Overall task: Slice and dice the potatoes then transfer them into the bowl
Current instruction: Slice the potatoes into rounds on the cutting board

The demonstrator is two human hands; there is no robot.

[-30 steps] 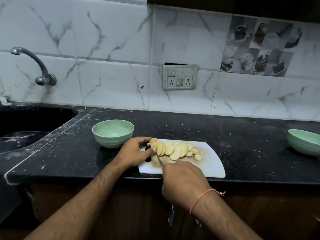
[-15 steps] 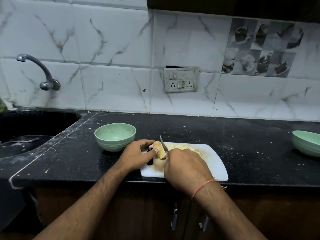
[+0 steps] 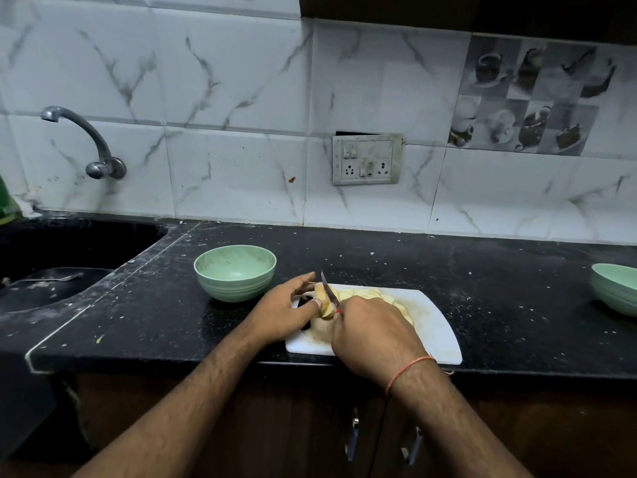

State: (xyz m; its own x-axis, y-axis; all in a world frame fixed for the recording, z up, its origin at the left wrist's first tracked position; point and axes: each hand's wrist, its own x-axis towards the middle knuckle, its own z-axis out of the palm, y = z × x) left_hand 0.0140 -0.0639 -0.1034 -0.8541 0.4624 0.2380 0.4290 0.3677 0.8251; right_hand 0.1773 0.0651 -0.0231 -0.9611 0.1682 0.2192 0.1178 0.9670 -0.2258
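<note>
A black speckled table (image 3: 482, 281) runs under a wall of white marbled tiles, with a tap (image 3: 90, 146) over a dark sink (image 3: 51, 257) at the left and a switch panel (image 3: 367, 159) on the wall. A white cutting board (image 3: 437, 326) lies at the table's front edge. A pale green bowl (image 3: 235, 272) stands just left of the board, apparently empty; 1 more green bowl (image 3: 615, 288) sits well apart at the far right.

The step in hand looks like slicing: a potato piece (image 3: 325, 300) stands at the left end of the board, and a row of cut slices (image 3: 365, 294) fans out to its right, partly hidden behind the right hand.

The left hand (image 3: 286, 310) reaches in from the left with its thumb and fingers curled round the potato piece, steadying it. The right hand (image 3: 374, 334) has its grip closed round the handle of a knife (image 3: 329, 289), knuckles up, wrist angled in from the lower right; the thin blade points up and away, its edge laid against the potato's right face.

By my judgement the dicing and the transfer are not yet done. The next move calls for a clean downward stroke close to the left fingertips, so those should stay tucked back. Later the slices need stacking and cross-cutting before going into the near bowl.
</note>
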